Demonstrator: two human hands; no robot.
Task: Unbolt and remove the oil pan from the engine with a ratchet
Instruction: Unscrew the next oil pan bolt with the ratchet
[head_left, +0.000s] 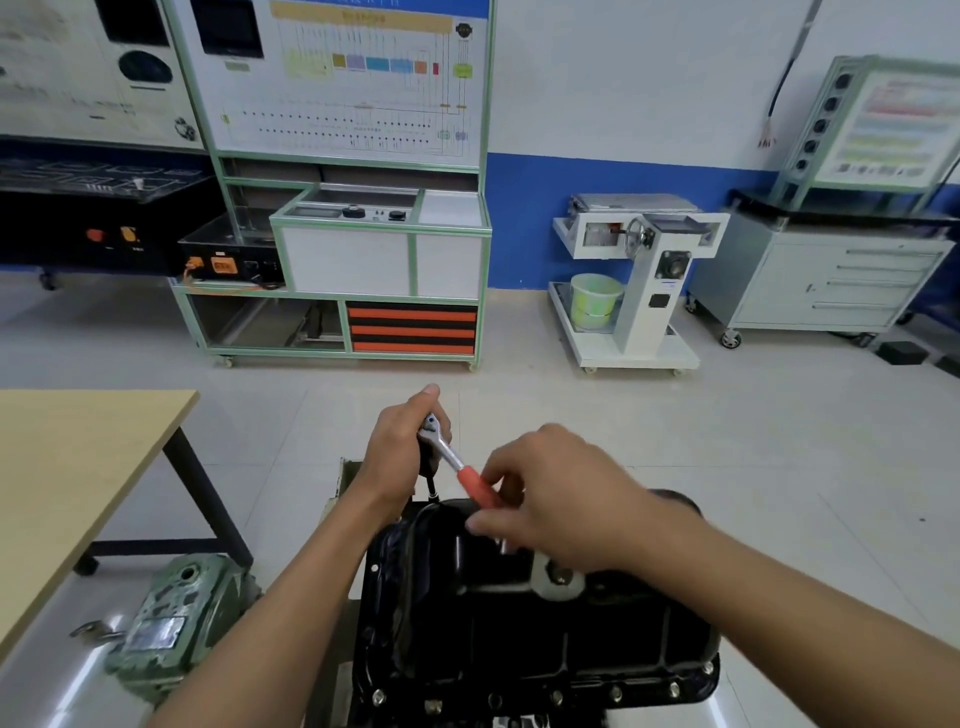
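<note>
Two hands were on the ratchet (442, 446) above the black pan (519, 629). The left hand (397, 449) was curled round the head of the ratchet, with one fingertip standing up above it. A dark extension (431, 486) went down from the head to the far edge of the pan. The right hand (563, 501) pinched the red grip (479, 488) between thumb and fingers, and the grip pointed toward the person and to the right. The pan lay bottom up in the lower middle of the view. What carried it was mostly hidden under it. Several bolts (616, 692) sat in the near flange of the pan. A white round part (558, 582) was on the pan, just below the right hand. A green gearbox (174, 621) stood left of the pan, and a wooden desk (78, 467) further left.
</note>
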